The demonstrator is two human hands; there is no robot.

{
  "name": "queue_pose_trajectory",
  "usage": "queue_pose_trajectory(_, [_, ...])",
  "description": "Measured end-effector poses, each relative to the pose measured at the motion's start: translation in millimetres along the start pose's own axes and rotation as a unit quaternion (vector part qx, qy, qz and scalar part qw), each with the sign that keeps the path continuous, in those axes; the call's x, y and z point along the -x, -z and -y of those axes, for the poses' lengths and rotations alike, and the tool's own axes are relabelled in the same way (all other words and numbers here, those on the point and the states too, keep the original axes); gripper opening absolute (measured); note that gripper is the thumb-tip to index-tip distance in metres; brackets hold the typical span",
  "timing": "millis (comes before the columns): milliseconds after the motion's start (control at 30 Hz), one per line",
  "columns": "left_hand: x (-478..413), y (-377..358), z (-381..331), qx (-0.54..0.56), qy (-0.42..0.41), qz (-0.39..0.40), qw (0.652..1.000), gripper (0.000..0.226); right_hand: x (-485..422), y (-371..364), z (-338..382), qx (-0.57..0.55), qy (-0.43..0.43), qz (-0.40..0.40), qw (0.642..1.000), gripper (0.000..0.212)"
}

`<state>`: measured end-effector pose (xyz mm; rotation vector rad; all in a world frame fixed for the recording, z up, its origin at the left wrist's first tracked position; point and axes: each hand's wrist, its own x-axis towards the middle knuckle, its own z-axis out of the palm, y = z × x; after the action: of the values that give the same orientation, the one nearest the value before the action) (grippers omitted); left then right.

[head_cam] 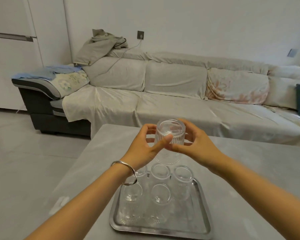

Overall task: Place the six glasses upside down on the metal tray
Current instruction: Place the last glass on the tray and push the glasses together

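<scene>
A metal tray (pixel 161 231) lies on the grey table near me. Several clear glasses stand upside down on it in two rows, among them one at the front middle (pixel 160 194) and one at the back right (pixel 183 182). The back left glass is partly hidden behind my left wrist. Above the tray's far edge a ribbed clear glass (pixel 170 134) is in the air with its base up. My left hand (pixel 142 149) grips it from the left and my right hand (pixel 197 146) from the right. The tray's front right spot is bare.
The grey table (pixel 249 170) stretches to the right and beyond the tray. A long sofa (pixel 163 101) covered in pale sheets stands just behind the table's far edge. Tiled floor (pixel 24 153) lies to the left. A silver bangle (pixel 126 172) circles my left wrist.
</scene>
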<state>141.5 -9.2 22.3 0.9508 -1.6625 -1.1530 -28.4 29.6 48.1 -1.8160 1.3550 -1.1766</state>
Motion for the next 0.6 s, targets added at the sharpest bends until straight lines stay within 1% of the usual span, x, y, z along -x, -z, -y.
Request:
queue_pose_trajectory(133, [14, -26, 9, 0.009, 0.017, 0.040, 0.999, 0.077, 32, 12, -13, -0.011, -0.028, -0.022, 0.999, 0.070])
queue_pose_trajectory(233, [19, -35, 24, 0.019, 0.017, 0.059, 0.998, 0.062, 52, 16, -28, -0.023, -0.053, -0.036, 0.998, 0.070])
queue_pose_trajectory(300, [21, -37, 38, -0.009, 0.006, 0.048, 0.999, 0.051, 63, 17, -39, -0.020, -0.068, -0.038, 0.997, 0.072])
queue_pose_trajectory(367, [23, -36, 53, -0.078, -0.012, 0.039, 0.996, 0.045, 75, 16, -52, -0.028, -0.081, -0.036, 0.996, 0.072])
queue_pose_trajectory(400, [24, -35, 60, -0.130, -0.024, 0.044, 0.990, 0.046, 80, 15, -58, -0.034, -0.088, -0.034, 0.995, 0.072])
queue_pose_trajectory(500, [28, -32, 80, -0.299, -0.053, 0.077, 0.950, 0.058, 95, 8, -76, -0.042, -0.107, -0.038, 0.993, 0.071])
queue_pose_trajectory(567, [30, -32, 90, -0.373, -0.055, 0.100, 0.921, 0.063, 102, 4, -88, -0.044, -0.123, -0.044, 0.991, 0.072])
queue_pose_trajectory(600, [31, -33, 95, -0.391, -0.044, 0.112, 0.912, 0.065, 105, 1, -94, -0.046, -0.131, -0.047, 0.989, 0.072])
